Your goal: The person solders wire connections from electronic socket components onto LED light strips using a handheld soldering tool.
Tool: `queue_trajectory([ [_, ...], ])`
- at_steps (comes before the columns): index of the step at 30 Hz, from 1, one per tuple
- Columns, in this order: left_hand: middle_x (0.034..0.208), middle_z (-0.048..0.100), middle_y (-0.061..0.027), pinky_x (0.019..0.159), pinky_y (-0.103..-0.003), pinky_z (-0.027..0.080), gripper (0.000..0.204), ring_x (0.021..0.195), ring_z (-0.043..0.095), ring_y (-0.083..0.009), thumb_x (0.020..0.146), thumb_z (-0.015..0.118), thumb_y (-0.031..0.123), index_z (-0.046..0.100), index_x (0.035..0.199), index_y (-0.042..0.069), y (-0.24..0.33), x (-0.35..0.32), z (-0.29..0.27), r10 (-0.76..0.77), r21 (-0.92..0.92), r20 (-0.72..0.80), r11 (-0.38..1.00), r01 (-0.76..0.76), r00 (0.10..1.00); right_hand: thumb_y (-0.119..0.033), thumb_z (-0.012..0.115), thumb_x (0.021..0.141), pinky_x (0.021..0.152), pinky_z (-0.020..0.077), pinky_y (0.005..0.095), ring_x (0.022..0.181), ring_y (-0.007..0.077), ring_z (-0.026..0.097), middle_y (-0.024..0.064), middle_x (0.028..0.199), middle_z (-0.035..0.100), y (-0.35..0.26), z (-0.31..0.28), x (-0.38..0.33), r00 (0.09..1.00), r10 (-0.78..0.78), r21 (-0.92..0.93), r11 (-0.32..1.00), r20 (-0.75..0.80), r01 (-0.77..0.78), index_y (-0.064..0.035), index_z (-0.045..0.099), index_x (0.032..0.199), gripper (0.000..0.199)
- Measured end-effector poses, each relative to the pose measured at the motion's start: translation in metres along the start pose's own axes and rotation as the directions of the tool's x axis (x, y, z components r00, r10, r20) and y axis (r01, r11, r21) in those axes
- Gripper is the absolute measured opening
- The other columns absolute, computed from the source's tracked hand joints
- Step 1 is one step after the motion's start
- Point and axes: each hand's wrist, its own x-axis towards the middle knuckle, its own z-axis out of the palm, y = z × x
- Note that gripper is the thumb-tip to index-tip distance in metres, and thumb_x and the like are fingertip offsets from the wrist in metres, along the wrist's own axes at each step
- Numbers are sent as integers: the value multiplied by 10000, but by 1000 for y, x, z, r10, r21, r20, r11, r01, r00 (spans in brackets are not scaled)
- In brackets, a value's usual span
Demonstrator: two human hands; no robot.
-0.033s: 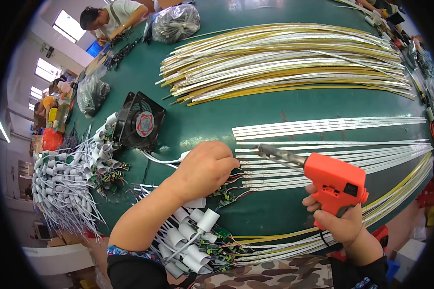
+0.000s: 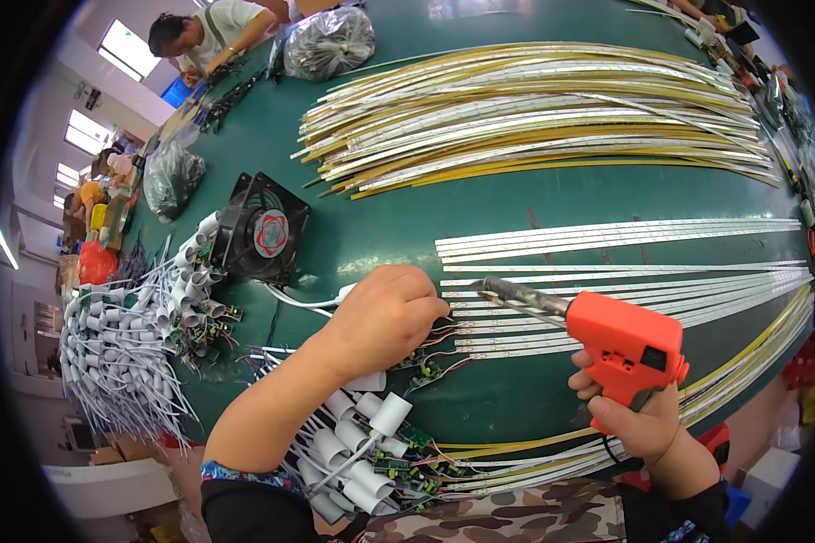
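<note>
My right hand (image 2: pixel 641 421) is wrapped round the handle of a red soldering gun (image 2: pixel 627 342). Its dark metal tip points left, over the ends of the white LED strips (image 2: pixel 589 303). My left hand (image 2: pixel 385 317) is closed in a pinch beside the left ends of those strips; whatever the fingertips hold is hidden. Thin red and white wires run from the strip ends below this hand to small green circuit boards (image 2: pixel 428 371). Under and beside my left forearm lie several white cylindrical housings (image 2: pixel 391 414) with white cables.
A black square fan (image 2: pixel 263 228) stands left of my left hand. Further left is a heap of white housings with cables (image 2: pixel 122 335). A large pile of white and yellow strips (image 2: pixel 534 118) covers the far side. More strips (image 2: pixel 743 362) curve along the near edge. A person (image 2: pixel 217 41) works at the far left.
The soldering gun has shifted slightly to the left, its tip a little lower over the strip ends. My left hand has hardly moved.
</note>
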Motion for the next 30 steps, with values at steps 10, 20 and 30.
queue_trajectory([
  [10,922,647,-63,834,-432,503,180,919,631,-292,753,728,39,713,927,82,1,8,-7,52,10,118,999,-53,992,-46,733,803,708,531,321,767,206,663,95,933,681,25,0,6,927,-317,-379,848,201,372,18,617,1228,445],
  [20,907,651,-70,814,-431,506,174,907,634,-293,752,724,45,716,923,78,1,8,-7,35,26,134,999,-39,990,-57,754,794,701,536,347,758,264,668,144,965,680,26,3,9,925,-302,-445,813,231,377,55,571,1279,530],
  [30,899,655,-73,816,-433,510,162,900,639,-294,751,723,53,716,911,79,3,10,-8,16,48,151,999,-23,988,-56,745,793,711,544,364,794,309,679,165,1007,681,16,6,10,904,-315,-516,744,290,425,52,569,1285,533],
])
